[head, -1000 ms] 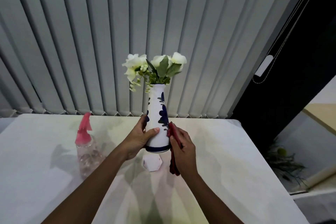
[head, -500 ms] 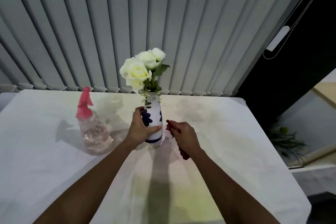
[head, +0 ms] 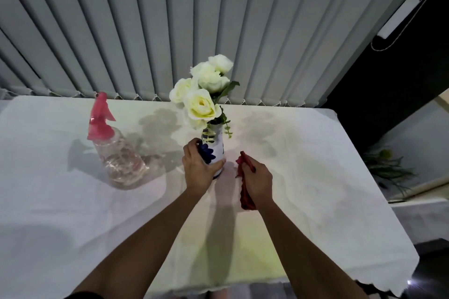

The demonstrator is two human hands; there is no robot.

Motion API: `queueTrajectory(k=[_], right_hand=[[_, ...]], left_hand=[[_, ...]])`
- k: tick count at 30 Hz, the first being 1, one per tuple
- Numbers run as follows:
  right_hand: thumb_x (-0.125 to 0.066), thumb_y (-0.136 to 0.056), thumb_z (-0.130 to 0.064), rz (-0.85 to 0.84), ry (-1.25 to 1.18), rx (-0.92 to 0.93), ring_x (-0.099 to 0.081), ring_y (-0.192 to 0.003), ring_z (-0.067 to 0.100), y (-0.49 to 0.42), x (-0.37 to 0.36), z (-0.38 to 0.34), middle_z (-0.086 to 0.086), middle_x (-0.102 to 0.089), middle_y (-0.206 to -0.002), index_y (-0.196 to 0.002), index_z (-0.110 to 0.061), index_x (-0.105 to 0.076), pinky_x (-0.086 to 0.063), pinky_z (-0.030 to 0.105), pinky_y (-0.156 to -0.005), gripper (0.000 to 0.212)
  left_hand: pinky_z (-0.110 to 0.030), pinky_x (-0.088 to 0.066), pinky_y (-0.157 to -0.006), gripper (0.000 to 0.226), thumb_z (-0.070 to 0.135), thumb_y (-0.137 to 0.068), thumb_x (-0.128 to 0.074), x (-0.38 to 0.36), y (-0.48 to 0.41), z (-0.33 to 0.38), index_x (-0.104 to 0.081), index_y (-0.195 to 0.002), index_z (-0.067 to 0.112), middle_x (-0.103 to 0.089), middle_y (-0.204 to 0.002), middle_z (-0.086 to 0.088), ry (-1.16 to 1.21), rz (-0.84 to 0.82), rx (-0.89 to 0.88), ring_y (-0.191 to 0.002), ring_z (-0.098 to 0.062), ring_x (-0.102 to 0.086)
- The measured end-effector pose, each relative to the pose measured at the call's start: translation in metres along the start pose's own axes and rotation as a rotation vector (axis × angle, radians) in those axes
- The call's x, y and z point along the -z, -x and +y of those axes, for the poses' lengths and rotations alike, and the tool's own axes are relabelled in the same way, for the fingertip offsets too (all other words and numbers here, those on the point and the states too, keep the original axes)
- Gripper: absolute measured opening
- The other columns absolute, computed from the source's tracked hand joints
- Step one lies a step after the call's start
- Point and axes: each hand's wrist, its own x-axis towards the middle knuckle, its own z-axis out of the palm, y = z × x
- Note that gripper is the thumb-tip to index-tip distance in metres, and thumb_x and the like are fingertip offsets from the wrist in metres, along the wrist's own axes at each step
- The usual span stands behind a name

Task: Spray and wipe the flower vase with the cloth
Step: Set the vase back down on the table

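We see the flower vase [head: 215, 150], white with dark blue floral markings, standing upright near the centre of the white-covered table [head: 303, 177]. The left hand [head: 199, 169] is wrapped around the lower body of the vase, fingers on its left side and thumb across the near face. White flowers [head: 202, 94] with green leaves rise from the vase neck. The right hand [head: 257, 181] is just right of the vase, apart from it, closed around a bunched red cloth [head: 244, 182], which protrudes beyond the fist at both far and near ends. We note the spray bottle [head: 114, 145], clear with a pink trigger head, standing upright to the left, well apart from the vase. Grey vertical blinds [head: 170, 26] hang behind the far table edge.
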Motion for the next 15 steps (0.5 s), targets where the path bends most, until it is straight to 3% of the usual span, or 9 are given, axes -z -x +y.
queueTrajectory(k=[7, 11, 15], right_hand=[[-0.051, -0.096, -0.021, 0.0, -0.027, -0.01, -0.064, -0.068, -0.009, 0.002, 0.003, 0.002, -0.007, -0.075, -0.081, -0.109, -0.033, -0.071, -0.04, -0.001, -0.066, 0.027], [-0.05, -0.097, -0.015, -0.014, -0.019, 0.007, -0.06, -0.065, -0.017, 0.005, 0.008, 0.002, -0.008, -0.072, -0.081, -0.113, -0.028, -0.07, -0.038, -0.003, -0.065, 0.029], [-0.049, -0.097, -0.013, -0.011, -0.04, -0.016, -0.06, -0.067, -0.018, 0.004, 0.013, 0.004, -0.011, -0.071, -0.083, -0.113, -0.028, -0.069, -0.044, 0.002, -0.07, 0.03]], left_hand=[[-0.04, -0.04, -0.092, 0.084, 0.029, -0.052, -0.089, -0.018, 0.005, 0.004, -0.049, -0.121, -0.001, -0.051, -0.115, -0.02, -0.091, 0.101, 0.004, -0.104, -0.036, -0.051], [-0.037, -0.036, -0.094, 0.083, 0.029, -0.054, -0.088, -0.025, 0.005, 0.009, -0.05, -0.121, -0.002, -0.052, -0.115, -0.02, -0.078, 0.147, 0.025, -0.106, -0.037, -0.05], [-0.043, -0.038, -0.097, 0.084, 0.029, -0.055, -0.088, -0.028, 0.001, 0.012, -0.049, -0.121, -0.005, -0.052, -0.114, -0.022, -0.041, 0.175, 0.029, -0.108, -0.039, -0.05]])
